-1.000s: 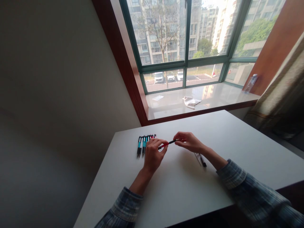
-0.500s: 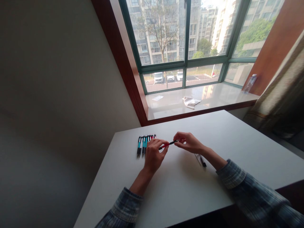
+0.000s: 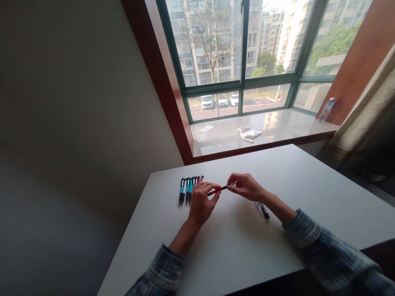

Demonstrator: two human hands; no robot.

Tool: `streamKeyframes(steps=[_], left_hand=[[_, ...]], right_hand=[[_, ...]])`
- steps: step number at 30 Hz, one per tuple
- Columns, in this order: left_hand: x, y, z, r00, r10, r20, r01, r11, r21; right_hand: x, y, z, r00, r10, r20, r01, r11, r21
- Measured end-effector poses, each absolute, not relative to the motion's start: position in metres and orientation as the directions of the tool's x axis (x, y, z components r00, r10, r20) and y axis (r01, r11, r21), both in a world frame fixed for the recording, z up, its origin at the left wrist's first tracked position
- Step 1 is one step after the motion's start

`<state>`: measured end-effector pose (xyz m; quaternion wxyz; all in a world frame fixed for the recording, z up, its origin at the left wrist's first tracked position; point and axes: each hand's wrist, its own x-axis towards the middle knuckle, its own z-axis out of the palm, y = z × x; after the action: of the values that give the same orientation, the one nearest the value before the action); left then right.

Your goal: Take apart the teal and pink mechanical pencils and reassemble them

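A pen with a red and black barrel [image 3: 217,190] is held above the white table, lying almost level between my two hands. My left hand [image 3: 202,201] pinches its red part between thumb and fingertips. At its black end, my right hand [image 3: 245,186] closes thumb and forefinger on the tip, where a small pale or shiny bit shows; the fingers partly hide it. Beside my left hand lies a row of several pens [image 3: 187,190] in teal, white, black and red, partly covered by that hand. Under my right wrist lie slim pen-like pieces [image 3: 264,211], one with a black end.
The white table [image 3: 148,238] runs up to a window sill [image 3: 222,142]. On the sill are a crumpled cloth [image 3: 249,134], a flat pale sheet [image 3: 205,128] and a clear bottle [image 3: 326,110]. A curtain [image 3: 354,111] hangs at the right, and a wall stands at the left.
The whole view has shifted slightly. Both hands keep their hold on the pen; the right fingertips look slightly changed on its end, where a paler bit now shows.
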<state>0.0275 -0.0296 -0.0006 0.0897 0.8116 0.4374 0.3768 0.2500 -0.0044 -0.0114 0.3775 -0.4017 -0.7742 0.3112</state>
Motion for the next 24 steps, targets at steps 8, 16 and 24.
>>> streamKeyframes(steps=[8,16,24], left_hand=[[0.0273,-0.029,-0.0016,0.319,0.782,0.535,0.629,-0.597,0.498],[0.0231,-0.0256,-0.0065,0.304,0.805,0.509,0.677,-0.559,0.479],[0.0254,-0.0281,-0.0071,0.292,0.813,0.505,0.706,-0.539,0.459]], right_hand=[[0.249,-0.0047,-0.0127,-0.393,0.846,0.361,0.389,0.508,-0.769],[0.2483,-0.0033,-0.0149,-0.343,0.845,0.41,0.332,0.517,-0.789],[0.2507,-0.0037,-0.0105,-0.367,0.85,0.378,0.35,0.503,-0.79]])
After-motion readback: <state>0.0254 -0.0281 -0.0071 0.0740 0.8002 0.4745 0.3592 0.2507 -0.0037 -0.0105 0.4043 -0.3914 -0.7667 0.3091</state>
